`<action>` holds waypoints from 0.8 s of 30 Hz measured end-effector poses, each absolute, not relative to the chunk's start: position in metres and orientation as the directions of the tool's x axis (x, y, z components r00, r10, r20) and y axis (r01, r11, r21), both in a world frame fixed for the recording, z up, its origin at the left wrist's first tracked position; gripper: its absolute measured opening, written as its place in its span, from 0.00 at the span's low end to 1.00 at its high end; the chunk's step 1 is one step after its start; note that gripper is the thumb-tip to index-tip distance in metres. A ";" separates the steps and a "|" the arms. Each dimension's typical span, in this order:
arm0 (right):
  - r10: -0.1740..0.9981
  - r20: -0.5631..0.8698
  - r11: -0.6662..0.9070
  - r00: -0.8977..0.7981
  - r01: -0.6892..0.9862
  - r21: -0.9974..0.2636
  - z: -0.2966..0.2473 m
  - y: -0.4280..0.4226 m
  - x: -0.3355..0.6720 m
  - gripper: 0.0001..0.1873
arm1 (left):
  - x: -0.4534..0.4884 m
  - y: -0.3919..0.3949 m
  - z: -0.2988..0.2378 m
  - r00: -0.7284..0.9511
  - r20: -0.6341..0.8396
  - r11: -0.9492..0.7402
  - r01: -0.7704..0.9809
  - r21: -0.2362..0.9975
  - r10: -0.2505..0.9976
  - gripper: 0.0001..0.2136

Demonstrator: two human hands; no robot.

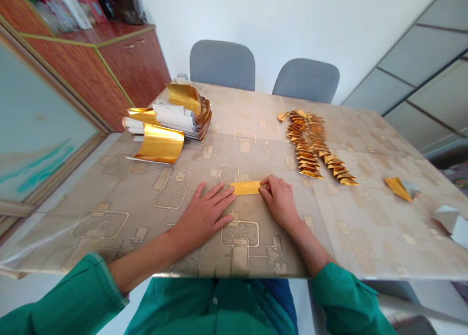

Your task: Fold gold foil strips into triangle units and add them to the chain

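Observation:
A narrow folded strip of gold foil paper (247, 187) lies flat on the patterned tablecloth between my hands. My left hand (209, 209) rests on the cloth with fingers spread, its fingertips touching the strip's left end. At the strip's right end, my right hand (280, 198) has its fingers pinched on the paper. Two rows of folded gold paper pieces (305, 149) stand overlapping beyond my right hand. On the far left is a stack of gold and white paper sheets (192, 108), with a loose curled gold sheet (161, 144) in front of it.
A half-folded gold piece (399, 188) and a white paper scrap (451, 223) lie on the table's right side. Two grey chairs (222, 64) stand at the far edge against the wall. A wooden cabinet (127, 57) with items on top is at the left.

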State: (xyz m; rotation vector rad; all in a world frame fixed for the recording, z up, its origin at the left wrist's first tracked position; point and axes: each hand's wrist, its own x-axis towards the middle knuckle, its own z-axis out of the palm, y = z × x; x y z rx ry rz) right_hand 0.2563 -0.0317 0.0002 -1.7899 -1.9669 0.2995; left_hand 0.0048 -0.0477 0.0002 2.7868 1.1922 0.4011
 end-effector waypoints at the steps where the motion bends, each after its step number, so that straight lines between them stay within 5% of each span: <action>1: 0.978 0.207 0.130 -0.035 0.877 -0.463 0.001 -0.031 0.259 0.04 | 0.005 -0.046 0.000 0.664 0.203 -0.694 0.696 0.185 0.720 0.21; 5: 0.947 0.314 0.225 -0.067 0.838 -0.498 0.005 -0.028 0.260 0.05 | 0.006 -0.041 0.002 0.702 0.191 -0.727 0.656 0.204 0.686 0.21; 9: 0.926 0.302 0.326 -0.228 0.886 -0.331 0.007 -0.030 0.247 0.06 | 0.012 -0.035 0.004 0.744 0.195 -0.768 0.602 0.218 0.639 0.20; 15: 0.934 0.287 0.293 -0.212 0.916 -0.274 0.005 -0.031 0.245 0.09 | 0.027 -0.016 0.009 0.722 0.299 -0.781 0.584 0.219 0.624 0.09; 24: 0.936 0.280 0.271 -0.214 0.945 -0.184 0.005 -0.035 0.262 0.09 | 0.030 -0.002 0.007 0.700 0.357 -0.781 0.598 0.180 0.618 0.08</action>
